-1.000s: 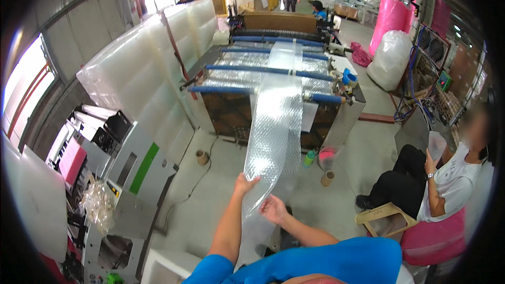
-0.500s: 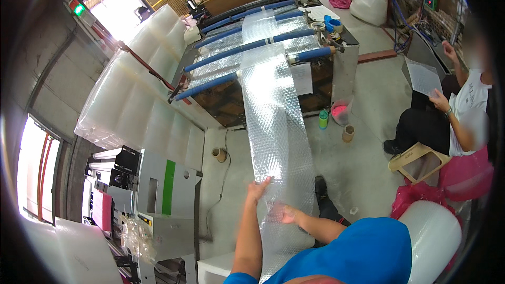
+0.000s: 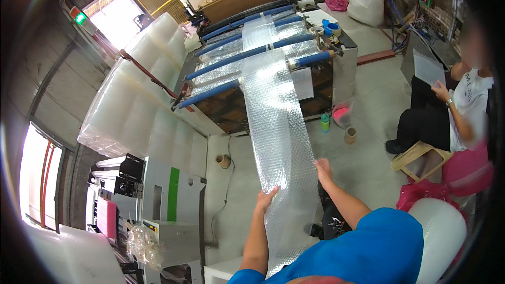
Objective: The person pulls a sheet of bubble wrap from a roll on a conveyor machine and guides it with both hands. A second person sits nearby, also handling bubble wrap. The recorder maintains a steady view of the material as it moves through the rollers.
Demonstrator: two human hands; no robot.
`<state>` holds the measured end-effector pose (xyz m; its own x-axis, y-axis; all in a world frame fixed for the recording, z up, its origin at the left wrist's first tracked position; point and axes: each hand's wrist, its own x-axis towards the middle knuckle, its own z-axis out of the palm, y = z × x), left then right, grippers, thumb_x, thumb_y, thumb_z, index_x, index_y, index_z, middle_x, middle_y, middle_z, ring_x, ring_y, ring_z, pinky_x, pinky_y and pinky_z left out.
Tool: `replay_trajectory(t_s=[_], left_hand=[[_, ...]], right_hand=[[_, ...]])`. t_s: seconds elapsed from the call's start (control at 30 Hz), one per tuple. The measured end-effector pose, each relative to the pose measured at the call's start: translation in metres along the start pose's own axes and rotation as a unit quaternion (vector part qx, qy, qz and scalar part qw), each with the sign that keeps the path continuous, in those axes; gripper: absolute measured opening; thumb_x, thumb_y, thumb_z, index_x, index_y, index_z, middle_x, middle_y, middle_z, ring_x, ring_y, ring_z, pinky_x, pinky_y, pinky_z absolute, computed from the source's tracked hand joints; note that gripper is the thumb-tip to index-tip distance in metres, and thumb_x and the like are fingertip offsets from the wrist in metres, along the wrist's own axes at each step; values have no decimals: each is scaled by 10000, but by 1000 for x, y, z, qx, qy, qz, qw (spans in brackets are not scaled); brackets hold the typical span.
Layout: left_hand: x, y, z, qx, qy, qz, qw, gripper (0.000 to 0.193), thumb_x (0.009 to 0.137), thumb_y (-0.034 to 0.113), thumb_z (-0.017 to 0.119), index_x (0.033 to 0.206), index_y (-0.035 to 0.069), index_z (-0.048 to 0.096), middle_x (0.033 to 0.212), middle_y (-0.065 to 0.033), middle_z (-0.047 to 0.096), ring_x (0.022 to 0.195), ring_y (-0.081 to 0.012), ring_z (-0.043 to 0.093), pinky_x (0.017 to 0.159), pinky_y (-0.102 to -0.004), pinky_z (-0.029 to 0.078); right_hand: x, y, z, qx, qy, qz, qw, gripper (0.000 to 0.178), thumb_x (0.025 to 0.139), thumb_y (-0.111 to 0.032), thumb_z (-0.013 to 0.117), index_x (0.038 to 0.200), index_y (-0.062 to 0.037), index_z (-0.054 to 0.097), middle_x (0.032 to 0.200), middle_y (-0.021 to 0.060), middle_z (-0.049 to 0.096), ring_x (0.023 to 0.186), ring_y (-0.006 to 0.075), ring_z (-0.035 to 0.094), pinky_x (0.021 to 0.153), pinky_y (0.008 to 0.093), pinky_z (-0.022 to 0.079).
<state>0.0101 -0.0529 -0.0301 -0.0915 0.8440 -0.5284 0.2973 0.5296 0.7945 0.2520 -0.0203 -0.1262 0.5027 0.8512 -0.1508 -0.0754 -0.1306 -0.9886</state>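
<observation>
A long strip of clear bubble wrap [image 3: 279, 121] runs from the rollers at the far end down to my lap. With its thumb on top, my left hand [image 3: 266, 198] is closed on the strip's left edge. Farther up on the other side, my right hand [image 3: 323, 172] is at the right edge with its fingers closed there, slightly blurred. Below my hands the strip continues, wrinkled, down past my left forearm. At the far end it passes over the blue rollers [image 3: 221, 92] of a machine.
Wrapped white rolls [image 3: 131, 89] line the left side, beside a grey machine with a green stripe [image 3: 173, 194]. A seated person [image 3: 463, 105] at the right holds a bubble-wrap sheet. Cardboard cores [image 3: 223, 161], a green bottle [image 3: 325, 122] and a beige stool [image 3: 421, 160] stand on the floor.
My right hand has gone from the middle of the strip to its right edge, farther out. My left hand has shifted slightly nearer. The seated person's raised hand has come down.
</observation>
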Motion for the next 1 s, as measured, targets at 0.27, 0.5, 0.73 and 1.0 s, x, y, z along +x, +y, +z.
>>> replay_trajectory(t_s=[0.27,0.5,0.73,1.0], left_hand=[[10,-24,-15,118,-46,-32,991,663,641,448,652,1043,-57,503,997,-166,548,925,-221,516,812,-317,392],[57,-41,-1,64,85,2,994,754,604,467,666,1049,-100,448,983,-219,536,926,-270,521,795,-338,402],[145,-10,20,123,146,-2,982,789,598,547,622,1027,-91,445,1005,-252,512,961,-332,498,821,-356,384],[203,76,28,14,82,69,994,688,674,516,575,1026,-61,455,1001,-213,526,943,-280,507,810,-336,382]], right_hand=[[-5,-66,37,53,-42,83,994,402,737,27,495,1105,-128,449,875,32,532,647,98,501,484,219,415],[54,-43,52,-50,-194,1,980,207,792,-10,433,951,-23,563,915,35,569,678,82,499,568,213,435],[128,-56,90,-223,-70,-215,948,223,706,1,494,874,-107,594,833,60,557,710,190,521,618,288,428],[127,-100,129,114,-218,96,965,240,754,-177,581,973,-106,514,812,8,505,727,122,486,638,282,399]])
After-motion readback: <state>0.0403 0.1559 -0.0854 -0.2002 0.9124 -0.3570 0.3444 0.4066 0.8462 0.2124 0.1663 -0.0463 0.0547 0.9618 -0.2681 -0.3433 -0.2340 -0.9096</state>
